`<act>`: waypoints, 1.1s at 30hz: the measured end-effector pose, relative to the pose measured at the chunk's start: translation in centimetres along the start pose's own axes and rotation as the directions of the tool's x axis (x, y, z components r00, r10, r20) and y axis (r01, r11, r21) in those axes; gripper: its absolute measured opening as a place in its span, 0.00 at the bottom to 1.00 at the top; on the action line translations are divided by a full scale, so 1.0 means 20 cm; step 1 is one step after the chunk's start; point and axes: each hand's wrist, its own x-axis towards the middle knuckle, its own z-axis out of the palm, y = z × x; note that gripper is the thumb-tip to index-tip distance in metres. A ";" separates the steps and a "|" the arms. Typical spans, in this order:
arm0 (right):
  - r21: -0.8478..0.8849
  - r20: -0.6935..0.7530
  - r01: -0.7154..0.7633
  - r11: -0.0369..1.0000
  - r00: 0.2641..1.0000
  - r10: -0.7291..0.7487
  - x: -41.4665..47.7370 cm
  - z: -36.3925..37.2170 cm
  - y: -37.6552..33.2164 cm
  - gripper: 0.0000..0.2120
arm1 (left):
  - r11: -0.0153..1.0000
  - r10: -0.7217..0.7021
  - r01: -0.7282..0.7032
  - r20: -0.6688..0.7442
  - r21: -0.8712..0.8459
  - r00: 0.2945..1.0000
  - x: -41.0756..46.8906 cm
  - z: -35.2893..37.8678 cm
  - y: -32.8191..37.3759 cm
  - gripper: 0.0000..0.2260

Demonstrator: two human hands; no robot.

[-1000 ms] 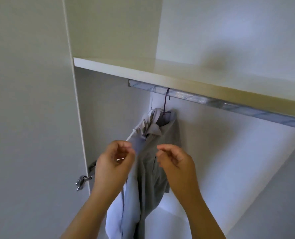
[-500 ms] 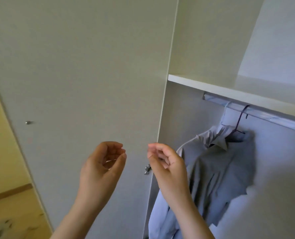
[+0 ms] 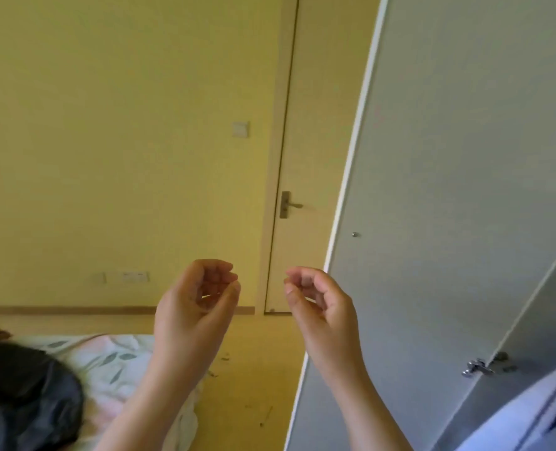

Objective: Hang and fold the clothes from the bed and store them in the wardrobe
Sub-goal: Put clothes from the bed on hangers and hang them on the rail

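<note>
– While both hands are raised in the middle of the frame, what lies at the far left?

– At the lower left, a dark garment (image 3: 19,395), blurred and partly cut off, rests on the bed (image 3: 107,356). The bed has a pale cover printed with leaves. The garment looks like clothing not yet stored, so it is probably the next piece to fetch.

– And the hands?

– Just right of the bed, the left hand (image 3: 195,307) is lifted with its fingers loosely curled toward the thumb and a small gap between them. It holds nothing and touches nothing. Behind the space between the hands, a closed room door (image 3: 302,157) stands in the yellow wall. The right hand (image 3: 322,307) mirrors the left, near it but apart. It is loosely curled, empty, and raised in front of the wardrobe door's white edge.

– Why are they held that way?

– My guess is that they are free because nothing is being carried, and are ready to pick something up.

– What fills the right side?

– The grey wardrobe door (image 3: 449,190) stands open, with a small knob (image 3: 354,235) near its edge and a metal hinge (image 3: 478,369) lower down. In the lower right corner is part of a pale blue garment (image 3: 530,415), apparently inside the wardrobe. I cannot tell whether it is on a hanger.
</note>
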 end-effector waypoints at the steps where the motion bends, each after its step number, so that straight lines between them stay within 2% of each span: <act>1: 0.013 0.019 -0.002 1.000 1.000 0.002 0.00 0.09 0.00 0.07 | 1.000 -0.004 0.004 -0.014 0.018 1.000 0.02 -0.09 -0.02 0.08; 5: 0.035 0.077 -0.003 0.999 0.997 0.000 0.00 0.40 0.02 0.07 | 0.997 -0.033 0.037 -0.057 0.068 0.998 0.08 -0.38 -0.14 0.08; 9: 0.024 0.119 -0.037 0.999 0.992 0.034 0.07 0.60 0.09 0.08 | 0.993 -0.073 0.078 -0.057 0.091 0.996 0.16 -0.51 -0.27 0.10; 13: -0.005 0.132 -0.046 0.999 0.990 0.046 0.21 0.70 0.20 0.10 | 0.990 -0.104 0.110 -0.067 0.091 0.992 0.29 -0.53 -0.39 0.12; 22: 0.000 0.267 -0.044 0.999 0.963 0.043 0.62 0.86 0.50 0.10 | 0.976 -0.158 0.178 -0.154 0.125 0.975 0.58 -0.43 -0.65 0.12; 26: 0.012 0.327 -0.068 0.998 0.943 0.060 0.79 1.01 0.62 0.09 | 0.959 -0.172 0.212 -0.210 0.187 0.963 0.72 -0.47 -0.79 0.11; 33: 0.012 0.391 -0.055 0.998 0.919 0.046 1.15 1.35 0.82 0.08 | 0.954 -0.172 0.235 -0.299 0.189 0.939 1.11 -0.54 -1.07 0.11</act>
